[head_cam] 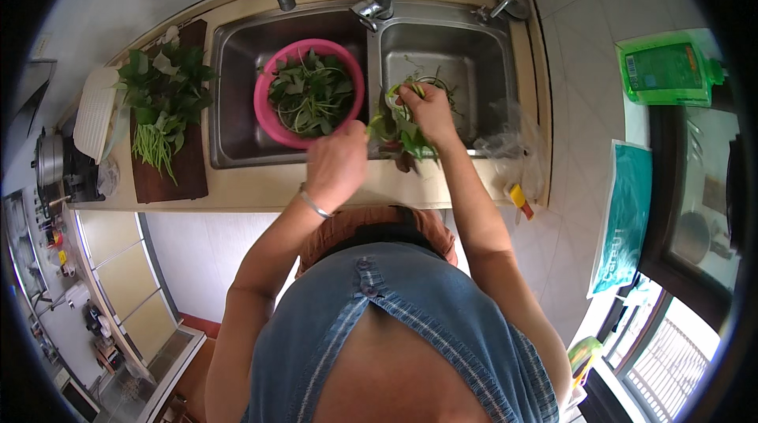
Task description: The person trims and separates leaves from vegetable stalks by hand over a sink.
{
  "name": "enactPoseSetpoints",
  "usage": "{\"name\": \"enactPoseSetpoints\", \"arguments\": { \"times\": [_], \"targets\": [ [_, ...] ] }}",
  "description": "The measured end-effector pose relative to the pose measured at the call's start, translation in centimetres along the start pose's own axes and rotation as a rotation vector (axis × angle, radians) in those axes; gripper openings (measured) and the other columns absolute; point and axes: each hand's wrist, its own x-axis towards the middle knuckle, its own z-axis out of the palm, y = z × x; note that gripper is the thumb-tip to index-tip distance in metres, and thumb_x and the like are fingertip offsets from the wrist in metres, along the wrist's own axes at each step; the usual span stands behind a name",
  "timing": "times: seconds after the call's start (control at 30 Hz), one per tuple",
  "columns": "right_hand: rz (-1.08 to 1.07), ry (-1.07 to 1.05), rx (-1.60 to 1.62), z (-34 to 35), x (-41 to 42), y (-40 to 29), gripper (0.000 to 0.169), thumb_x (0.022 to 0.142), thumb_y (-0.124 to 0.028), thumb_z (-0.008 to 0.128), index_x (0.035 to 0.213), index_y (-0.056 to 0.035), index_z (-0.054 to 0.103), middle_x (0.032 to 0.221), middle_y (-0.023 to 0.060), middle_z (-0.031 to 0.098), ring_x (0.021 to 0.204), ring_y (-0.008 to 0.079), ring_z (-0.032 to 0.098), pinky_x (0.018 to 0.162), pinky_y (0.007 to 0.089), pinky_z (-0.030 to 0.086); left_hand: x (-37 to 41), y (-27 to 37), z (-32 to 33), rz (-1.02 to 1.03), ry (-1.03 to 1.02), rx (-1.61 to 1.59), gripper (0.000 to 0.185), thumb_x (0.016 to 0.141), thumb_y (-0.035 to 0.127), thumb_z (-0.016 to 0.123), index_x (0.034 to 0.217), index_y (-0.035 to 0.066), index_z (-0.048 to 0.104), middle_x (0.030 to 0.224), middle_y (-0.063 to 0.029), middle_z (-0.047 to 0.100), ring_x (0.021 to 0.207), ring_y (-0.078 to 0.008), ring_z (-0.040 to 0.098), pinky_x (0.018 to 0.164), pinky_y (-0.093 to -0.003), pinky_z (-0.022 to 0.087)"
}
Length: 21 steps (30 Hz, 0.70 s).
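Note:
Over the right sink bowl, my right hand (429,114) grips a bunch of leafy green stems (408,133), whose leaves hang over the sink's front edge. My left hand (339,158) is curled at the front rim of a pink plastic basin (359,74), close to the left side of that bunch. Its fingertips are hidden, so whether it pinches a stem is unclear. The basin sits in the left sink bowl (237,68) and holds loose leafy greens (311,91). Scraps of stem (441,77) lie around the drain in the right sink bowl (488,68).
A larger bunch of greens (163,103) rests on a dark wooden board (189,180) at left, beside a white plastic basket (95,112). The faucet (384,0) rises behind the sink divider. Clear plastic bags (512,139) and a yellow-handled peeler or brush (519,197) are at right.

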Motion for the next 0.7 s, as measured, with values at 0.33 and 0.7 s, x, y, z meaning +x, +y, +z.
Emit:
{"name": "enactPoseSetpoints", "arguments": {
  "times": [0.33, 0.7],
  "targets": [
    [0.264, -0.667, 0.511, -4.6, -1.4, -4.3, 0.018, 0.083, -0.015, 0.056, 0.094, -0.0008, 0.059, 0.076, 0.0026, 0.06, 0.047, 0.0018, 0.032, 0.041, 0.0164, 0.022, 2.3, -5.0, -5.6, 0.144, 0.078, -0.206, 0.008, 0.08, 0.009, 0.05, 0.086, 0.006, 0.055, 0.081, -0.011, 0.056, 0.076, -0.0308, 0.054, 0.063, -0.0376, 0.043],
    [-0.006, -0.646, 0.024, -3.3, -2.5, -6.4, 0.02, 0.079, -0.018, 0.058, 0.081, 0.0013, 0.062, 0.065, 0.0027, 0.06, 0.056, 0.0064, 0.049, 0.05, 0.0235, 0.038, 4.6, -6.1, -10.1, 0.558, 0.127, -0.01, 0.008, 0.071, 0.006, 0.058, 0.079, 0.006, 0.059, 0.072, -0.0063, 0.053, 0.071, -0.0242, 0.051, 0.062, -0.0331, 0.042]
  ]
}}
